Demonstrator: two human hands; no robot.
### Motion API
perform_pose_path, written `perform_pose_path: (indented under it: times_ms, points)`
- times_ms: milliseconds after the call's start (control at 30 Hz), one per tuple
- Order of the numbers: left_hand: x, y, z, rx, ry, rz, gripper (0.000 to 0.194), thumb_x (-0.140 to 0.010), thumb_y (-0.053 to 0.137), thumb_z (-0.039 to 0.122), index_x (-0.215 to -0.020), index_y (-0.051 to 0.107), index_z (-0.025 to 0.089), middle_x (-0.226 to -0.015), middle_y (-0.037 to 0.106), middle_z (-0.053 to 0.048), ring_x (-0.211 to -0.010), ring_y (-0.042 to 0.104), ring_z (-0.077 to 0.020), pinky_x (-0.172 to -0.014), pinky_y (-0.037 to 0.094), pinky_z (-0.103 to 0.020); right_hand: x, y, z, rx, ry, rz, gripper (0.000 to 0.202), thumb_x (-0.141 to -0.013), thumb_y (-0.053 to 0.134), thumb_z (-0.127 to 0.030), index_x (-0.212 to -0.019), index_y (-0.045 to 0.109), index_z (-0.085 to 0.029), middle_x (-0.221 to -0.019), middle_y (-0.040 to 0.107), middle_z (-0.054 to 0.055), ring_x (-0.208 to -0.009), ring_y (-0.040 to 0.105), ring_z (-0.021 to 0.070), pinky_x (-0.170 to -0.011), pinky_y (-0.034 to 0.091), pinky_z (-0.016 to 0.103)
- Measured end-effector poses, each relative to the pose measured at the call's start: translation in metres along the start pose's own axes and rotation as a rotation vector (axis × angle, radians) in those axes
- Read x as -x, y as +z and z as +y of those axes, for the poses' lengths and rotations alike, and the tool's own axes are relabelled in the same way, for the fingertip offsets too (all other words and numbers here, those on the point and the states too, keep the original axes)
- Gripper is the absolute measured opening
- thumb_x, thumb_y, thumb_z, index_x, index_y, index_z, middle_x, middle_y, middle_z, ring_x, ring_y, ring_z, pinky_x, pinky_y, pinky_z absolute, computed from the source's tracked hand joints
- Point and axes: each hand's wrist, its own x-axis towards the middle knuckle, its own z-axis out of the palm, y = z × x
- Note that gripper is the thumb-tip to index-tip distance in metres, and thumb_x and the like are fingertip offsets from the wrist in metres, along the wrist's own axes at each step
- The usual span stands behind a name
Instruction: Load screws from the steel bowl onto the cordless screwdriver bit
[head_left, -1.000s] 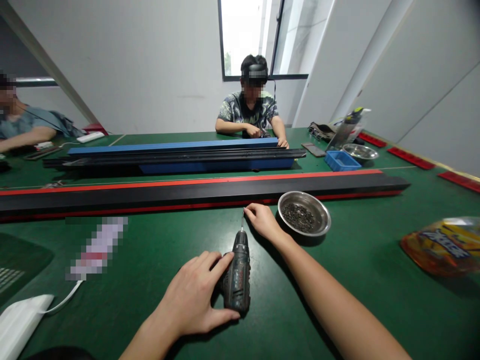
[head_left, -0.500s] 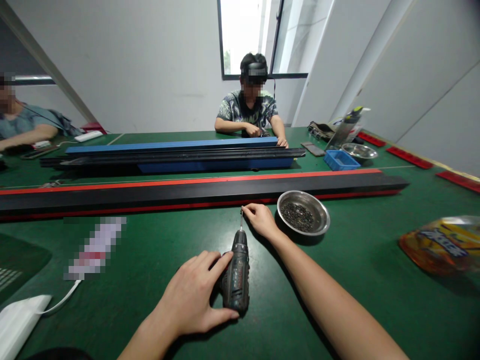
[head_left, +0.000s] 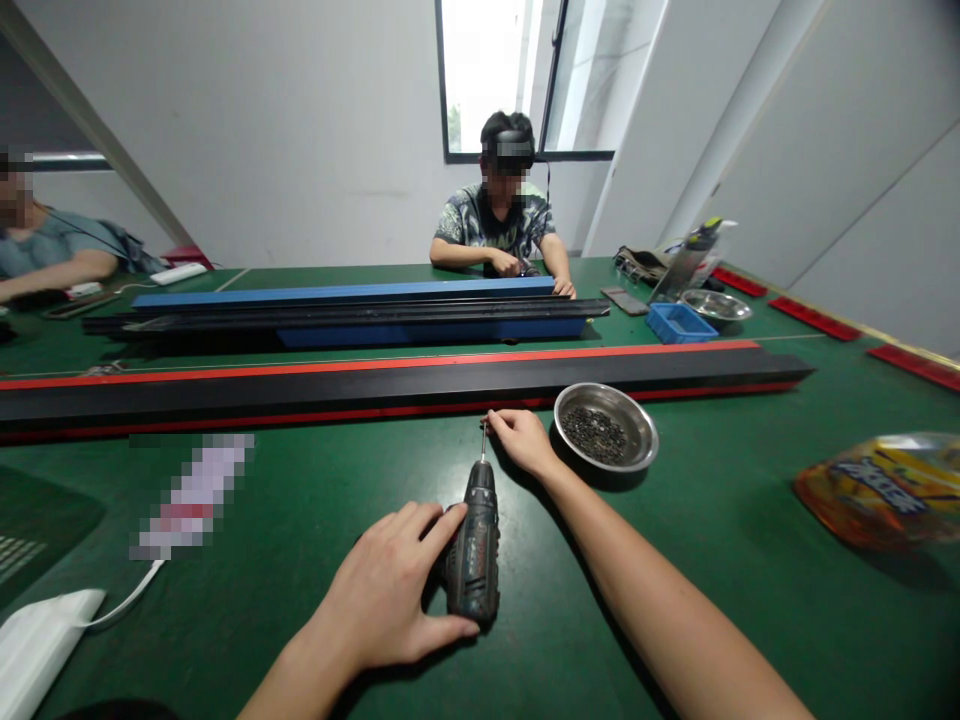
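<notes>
My left hand (head_left: pixel 401 580) is closed round the body of a dark cordless drill (head_left: pixel 474 560), which lies on its side with its bit pointing away from me. At the tip of the long silver bit (head_left: pixel 484 442), the thumb and fingers of my right hand (head_left: pixel 521 437) are pinched together. Whatever small thing they hold there is too small to make out. Just right of that hand stands a steel bowl (head_left: pixel 646 455) with many small dark pieces that look like screws (head_left: pixel 596 432). Behind the fingertips runs a long black bar with red edges (head_left: pixel 420 385).
Across the green table (head_left: pixel 675 600), a co-worker (head_left: pixel 495 220) sits behind blue and black strips (head_left: pixel 337 312). Another person (head_left: pixel 60 245) is at the far left. A yellow-orange pouch (head_left: pixel 885 490) lies right, a blue tray (head_left: pixel 681 324) farther back, a white power strip (head_left: pixel 49 640) at left.
</notes>
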Motion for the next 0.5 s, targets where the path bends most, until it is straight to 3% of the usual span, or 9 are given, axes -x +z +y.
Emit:
perform_pose_path:
  times_ms: [167, 500]
  points:
    - [-0.0006, -0.0006, 0.0008, -0.001, -0.001, -0.01, 0.102, -0.07, 0.086, 0.063, -0.154, 0.043, 0.024, -0.134, 0.062, -0.013, -0.114, 0.062, -0.034, -0.1, 0.052, -0.051, -0.0004, -0.0004, 0.0018, -0.042, -0.006, -0.009, 0.035, -0.103, 0.052, -0.036, -0.096, 0.083, -0.019, -0.092, 0.081, 0.005, -0.095, 0.075, 0.0234, -0.086, 0.05, 0.028]
    - [-0.0004, -0.0005, -0.0001, 0.006, -0.007, -0.011, 0.103, -0.069, 0.086, 0.064, -0.154, 0.043, 0.026, -0.135, 0.062, -0.012, -0.115, 0.061, -0.0336, -0.101, 0.051, -0.051, 0.0014, 0.0008, 0.0051, -0.106, -0.052, 0.019, 0.041, -0.1, 0.052, -0.042, -0.089, 0.083, -0.018, -0.091, 0.081, 0.006, -0.089, 0.075, 0.0251, -0.08, 0.052, 0.03]
